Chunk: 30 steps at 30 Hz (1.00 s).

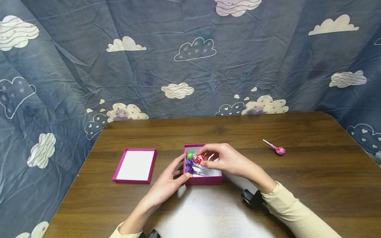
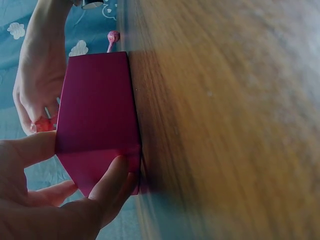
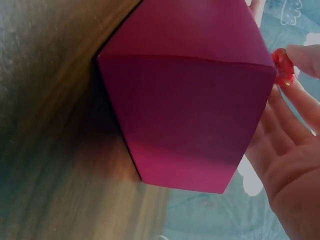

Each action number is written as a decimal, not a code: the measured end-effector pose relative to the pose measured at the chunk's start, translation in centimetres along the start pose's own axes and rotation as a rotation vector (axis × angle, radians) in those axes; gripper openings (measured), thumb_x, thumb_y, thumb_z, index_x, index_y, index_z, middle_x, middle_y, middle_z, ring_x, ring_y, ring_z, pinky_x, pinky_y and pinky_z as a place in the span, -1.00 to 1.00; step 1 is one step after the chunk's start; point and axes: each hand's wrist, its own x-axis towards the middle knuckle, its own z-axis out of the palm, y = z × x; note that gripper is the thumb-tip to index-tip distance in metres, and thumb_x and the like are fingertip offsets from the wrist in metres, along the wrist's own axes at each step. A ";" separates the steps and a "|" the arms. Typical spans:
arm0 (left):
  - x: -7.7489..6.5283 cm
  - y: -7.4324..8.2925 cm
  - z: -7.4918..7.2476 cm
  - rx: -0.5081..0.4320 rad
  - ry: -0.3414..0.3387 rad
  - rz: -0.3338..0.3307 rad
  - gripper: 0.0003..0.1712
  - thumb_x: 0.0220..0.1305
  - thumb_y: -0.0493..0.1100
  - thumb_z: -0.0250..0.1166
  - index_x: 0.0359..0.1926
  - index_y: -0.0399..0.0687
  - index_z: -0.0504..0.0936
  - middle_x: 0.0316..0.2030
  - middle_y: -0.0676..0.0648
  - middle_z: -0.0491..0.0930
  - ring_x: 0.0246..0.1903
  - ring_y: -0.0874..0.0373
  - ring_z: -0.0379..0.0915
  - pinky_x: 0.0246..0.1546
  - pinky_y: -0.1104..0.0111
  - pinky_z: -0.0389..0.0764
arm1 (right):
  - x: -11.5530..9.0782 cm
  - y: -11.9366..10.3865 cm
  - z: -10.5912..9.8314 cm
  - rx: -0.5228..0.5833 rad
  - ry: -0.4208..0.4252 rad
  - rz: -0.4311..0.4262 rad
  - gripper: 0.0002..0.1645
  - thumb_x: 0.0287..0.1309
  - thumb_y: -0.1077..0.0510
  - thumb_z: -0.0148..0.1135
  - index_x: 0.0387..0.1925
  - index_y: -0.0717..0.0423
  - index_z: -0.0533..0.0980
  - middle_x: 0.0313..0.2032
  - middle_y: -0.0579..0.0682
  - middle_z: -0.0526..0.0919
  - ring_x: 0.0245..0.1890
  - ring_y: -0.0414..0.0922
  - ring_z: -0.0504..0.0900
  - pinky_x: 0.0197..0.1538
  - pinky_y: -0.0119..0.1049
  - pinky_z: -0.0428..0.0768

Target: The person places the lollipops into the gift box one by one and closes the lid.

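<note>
A magenta box [image 1: 205, 180] stands on the table with its top uncovered. Inside, along its left side, lie several wrapped lollipops, among them a green one [image 1: 189, 155], a pink one [image 1: 194, 158] and a purple one [image 1: 190, 169]. My right hand [image 1: 227, 161] is over the box and pinches a red lollipop [image 1: 200, 159] by its wrapped head between thumb and fingers; the right wrist view shows that red lollipop [image 3: 283, 67] just past the box's rim. With thumb and fingers at the left end, my left hand [image 1: 166, 185] holds the box [image 2: 100, 105].
To the left lies the magenta box lid [image 1: 135, 165], its white inside facing up. A pink lollipop [image 1: 280, 151] with a white stick lies on the wooden table [image 1: 312, 185] at the right. Behind the table hangs a blue cloth [image 1: 166, 72] with clouds.
</note>
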 end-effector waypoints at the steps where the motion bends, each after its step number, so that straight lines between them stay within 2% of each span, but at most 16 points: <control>1: 0.0 0.0 0.0 -0.004 -0.002 0.000 -0.24 0.35 -0.08 0.27 0.49 0.30 0.18 0.45 -0.09 0.15 0.23 -0.14 0.33 0.08 -0.02 0.43 | 0.1 0.1 0.1 0.000 -0.022 0.010 -0.75 0.15 0.18 0.38 -0.09 0.01 0.64 -0.24 -0.19 0.68 -0.25 -0.17 0.64 -0.19 -0.21 0.61; 8: 0.0 0.1 0.0 -0.029 -0.011 0.008 -0.23 0.36 -0.10 0.26 0.50 0.28 0.16 0.46 -0.12 0.12 0.23 -0.13 0.34 0.06 -0.01 0.45 | 1.0 0.3 0.5 -0.119 -0.143 0.039 -0.77 0.15 0.18 0.37 -0.13 -0.07 0.63 -0.33 -0.28 0.64 -0.39 -0.28 0.59 -0.28 -0.33 0.56; 14: 0.0 0.0 0.0 -0.029 -0.012 -0.004 -0.23 0.36 -0.09 0.26 0.50 0.31 0.16 0.47 -0.10 0.10 0.24 -0.11 0.33 0.06 0.00 0.44 | 1.8 0.4 0.9 -0.187 -0.208 0.060 -0.83 0.18 0.13 0.37 -0.17 -0.05 0.63 -0.32 -0.29 0.64 -0.36 -0.31 0.65 -0.26 -0.35 0.58; 21: 0.0 -0.1 0.0 -0.020 -0.017 -0.015 -0.22 0.36 -0.11 0.26 0.50 0.33 0.15 0.47 -0.03 0.09 0.23 -0.06 0.35 0.05 0.05 0.46 | 2.4 0.5 1.3 -0.277 -0.238 0.080 -0.87 0.20 0.10 0.35 -0.19 -0.09 0.65 -0.30 -0.34 0.66 -0.36 -0.36 0.64 -0.25 -0.35 0.56; 30: 0.1 -0.2 -0.1 -0.014 -0.017 -0.016 -0.22 0.36 -0.10 0.26 0.50 0.33 0.15 0.46 -0.01 0.11 0.21 -0.03 0.36 0.04 0.07 0.46 | 2.8 0.6 1.6 -0.374 -0.219 0.082 -0.88 0.10 0.09 0.40 -0.28 -0.15 0.65 -0.41 -0.38 0.63 -0.42 -0.38 0.60 -0.30 -0.33 0.52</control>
